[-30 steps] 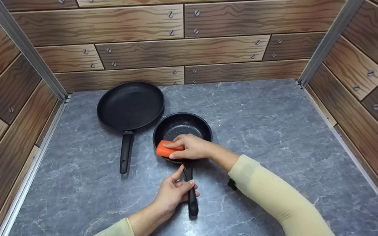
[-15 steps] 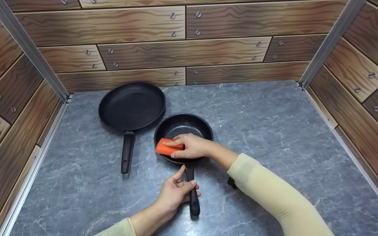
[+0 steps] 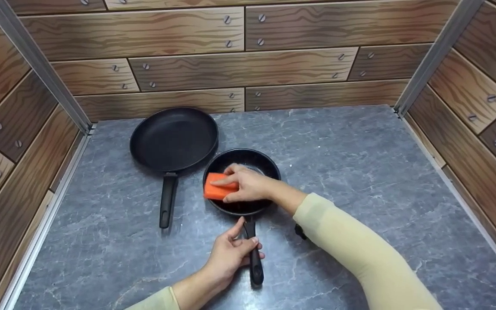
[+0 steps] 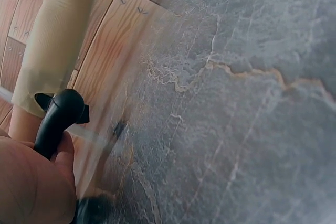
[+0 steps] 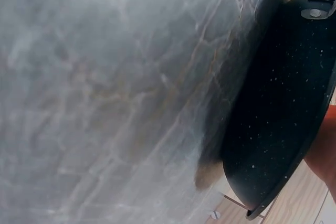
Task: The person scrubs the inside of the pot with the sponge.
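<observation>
A small black frying pan (image 3: pixel 252 160) with a speckled coating is near the middle of the tabletop, its handle pointing toward me. My left hand (image 3: pixel 226 254) grips that handle, thumb on top and index finger stretched toward the pan's rim. Inside the pan, my right hand (image 3: pixel 250 185) holds an orange sponge (image 3: pixel 218 187) against the left side of the bowl. From the right wrist view, the pan's speckled outer wall (image 5: pixel 283 98) shows, and the sponge is hidden. The left wrist view catches the handle's black end (image 4: pixel 65 106) above my left hand (image 4: pixel 31 182).
A larger black frying pan (image 3: pixel 175 140) lies at the back left, close beside the small one, its handle (image 3: pixel 168 200) toward me. Wood-patterned walls (image 3: pixel 187 73) enclose the grey marbled tabletop (image 3: pixel 338 155) at the back and both sides.
My right hand has shifted the sponge slightly up and away from me along the left side of the small pan. The left hand keeps its grip on the handle.
</observation>
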`<action>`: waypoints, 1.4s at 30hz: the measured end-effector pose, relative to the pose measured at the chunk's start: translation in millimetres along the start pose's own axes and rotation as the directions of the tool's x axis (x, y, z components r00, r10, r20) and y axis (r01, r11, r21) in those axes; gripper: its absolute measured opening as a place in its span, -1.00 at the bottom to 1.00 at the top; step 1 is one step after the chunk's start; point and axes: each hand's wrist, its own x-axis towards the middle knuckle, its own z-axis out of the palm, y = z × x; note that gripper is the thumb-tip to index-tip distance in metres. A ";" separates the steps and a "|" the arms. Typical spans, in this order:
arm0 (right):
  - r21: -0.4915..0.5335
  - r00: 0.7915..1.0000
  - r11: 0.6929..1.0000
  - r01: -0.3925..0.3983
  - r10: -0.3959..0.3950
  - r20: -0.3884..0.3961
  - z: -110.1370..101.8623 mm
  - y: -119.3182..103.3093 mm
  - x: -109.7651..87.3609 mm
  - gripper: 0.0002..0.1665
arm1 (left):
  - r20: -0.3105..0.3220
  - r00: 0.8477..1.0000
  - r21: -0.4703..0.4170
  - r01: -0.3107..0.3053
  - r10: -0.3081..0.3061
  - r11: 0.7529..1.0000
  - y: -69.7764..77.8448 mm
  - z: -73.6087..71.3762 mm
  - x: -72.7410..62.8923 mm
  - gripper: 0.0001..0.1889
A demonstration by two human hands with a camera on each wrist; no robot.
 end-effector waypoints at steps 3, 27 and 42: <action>-0.066 0.999 0.997 0.033 -0.035 -0.020 -0.7 -0.1 2.1 -0.32 | -0.004 1.000 -0.004 -0.006 0.006 1.000 -0.6 -0.7 0.8 -0.08; -0.507 0.974 0.847 0.160 -0.220 -0.061 -10.1 13.8 19.7 -0.30 | 0.004 0.999 -0.018 -0.036 0.036 0.999 -5.4 3.4 -1.3 -0.08; -0.487 0.995 0.868 0.095 -0.090 0.034 -8.7 22.4 13.9 -0.13 | -0.003 1.000 -0.022 -0.031 0.031 0.999 -4.8 2.7 0.5 -0.08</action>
